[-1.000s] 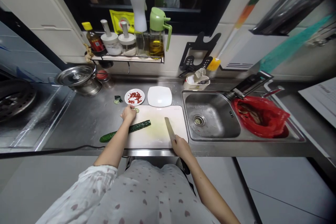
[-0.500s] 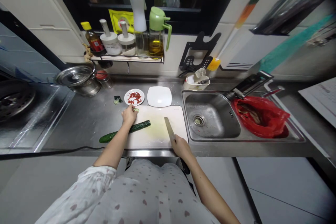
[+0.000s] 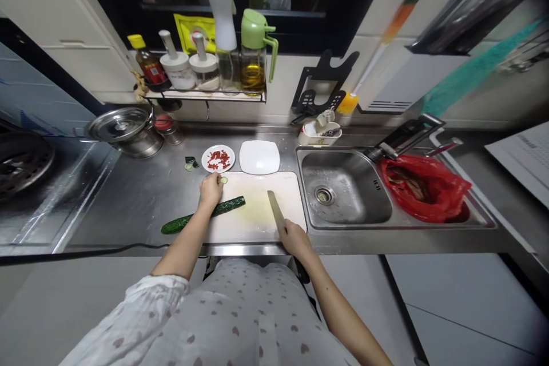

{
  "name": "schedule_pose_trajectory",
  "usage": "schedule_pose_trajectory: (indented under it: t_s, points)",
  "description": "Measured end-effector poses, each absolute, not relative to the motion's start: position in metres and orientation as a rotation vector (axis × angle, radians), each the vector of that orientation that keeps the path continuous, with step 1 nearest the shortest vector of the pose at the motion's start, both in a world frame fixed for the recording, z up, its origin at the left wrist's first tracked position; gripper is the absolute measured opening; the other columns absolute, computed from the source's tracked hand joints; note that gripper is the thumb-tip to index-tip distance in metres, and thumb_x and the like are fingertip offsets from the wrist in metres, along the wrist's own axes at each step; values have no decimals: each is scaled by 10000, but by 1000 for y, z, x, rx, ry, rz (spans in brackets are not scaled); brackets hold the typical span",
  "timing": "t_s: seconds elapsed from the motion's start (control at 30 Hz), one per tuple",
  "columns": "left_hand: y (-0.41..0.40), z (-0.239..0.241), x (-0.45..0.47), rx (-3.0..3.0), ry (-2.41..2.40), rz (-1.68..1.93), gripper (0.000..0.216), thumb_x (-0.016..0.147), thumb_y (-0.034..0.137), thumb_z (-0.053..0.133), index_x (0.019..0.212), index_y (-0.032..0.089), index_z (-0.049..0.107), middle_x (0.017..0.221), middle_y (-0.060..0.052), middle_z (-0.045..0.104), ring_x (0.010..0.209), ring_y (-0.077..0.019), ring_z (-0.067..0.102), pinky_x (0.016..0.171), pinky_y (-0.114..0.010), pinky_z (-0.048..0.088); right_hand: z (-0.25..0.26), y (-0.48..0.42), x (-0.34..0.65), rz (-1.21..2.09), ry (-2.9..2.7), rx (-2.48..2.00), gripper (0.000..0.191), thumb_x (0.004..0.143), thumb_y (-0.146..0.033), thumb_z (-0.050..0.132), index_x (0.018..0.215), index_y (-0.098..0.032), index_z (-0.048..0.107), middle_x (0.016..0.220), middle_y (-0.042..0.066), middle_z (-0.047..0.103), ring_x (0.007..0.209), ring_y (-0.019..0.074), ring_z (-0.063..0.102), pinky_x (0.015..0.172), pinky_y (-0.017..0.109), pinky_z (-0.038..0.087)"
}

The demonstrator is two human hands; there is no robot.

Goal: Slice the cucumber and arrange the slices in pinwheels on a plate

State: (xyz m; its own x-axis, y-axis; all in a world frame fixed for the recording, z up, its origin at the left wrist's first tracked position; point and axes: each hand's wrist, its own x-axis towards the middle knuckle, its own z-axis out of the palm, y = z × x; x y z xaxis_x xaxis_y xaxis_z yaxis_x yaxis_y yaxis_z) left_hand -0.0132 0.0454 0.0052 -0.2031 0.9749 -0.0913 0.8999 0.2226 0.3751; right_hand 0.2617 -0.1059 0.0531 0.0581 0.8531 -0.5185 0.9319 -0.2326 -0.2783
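My left hand is at the upper left corner of the white cutting board, its fingers closed at a small pale cucumber slice. Under my left forearm a dark green cucumber lies aslant, its cut end on the board and its other end on the steel counter. My right hand is closed round the handle of a kitchen knife, whose blade points up and left over the board. Just beyond the board are a round plate of chopped red pieces and a bare white square plate.
Dark green trimmings lie left of the plates. A lidded steel pot stands farther left. On the right are the sink and a red plastic bag. A condiment rack hangs above the counter.
The view has shifted slightly. My left fingers have moved a little off the cucumber slice, so more of it shows. My right hand and the knife stay in place over the board.
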Motion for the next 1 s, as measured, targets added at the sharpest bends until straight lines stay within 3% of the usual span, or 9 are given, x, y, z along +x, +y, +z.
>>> schedule_pose_trajectory:
  t_s: [0.3,0.6,1.0]
  points:
    - [16,14,-16,1576,2135,606,221,846,299,543,1043,229,616,983,-37,697,885,-196,628,822,-303,450,55,-102,257,-913,1875,2175,243,923,-215,367,1005,-181,593,985,97,695,883,197,624,637,264,311]
    - [-23,18,0,2024,1656,597,214,904,355,517,964,236,685,1056,-53,677,1046,-204,585,967,-328,433,64,-94,241,-950,1898,2138,233,926,-215,361,1002,-195,579,971,93,690,854,205,629,618,265,315]
    - [-29,2,8,2169,1516,574,282,945,356,477,1064,272,718,1084,-50,682,1036,-178,591,946,-302,452,79,-85,199,-910,2025,2038,277,950,-211,338,1105,-159,562,984,130,686,904,224,644,721,286,398]
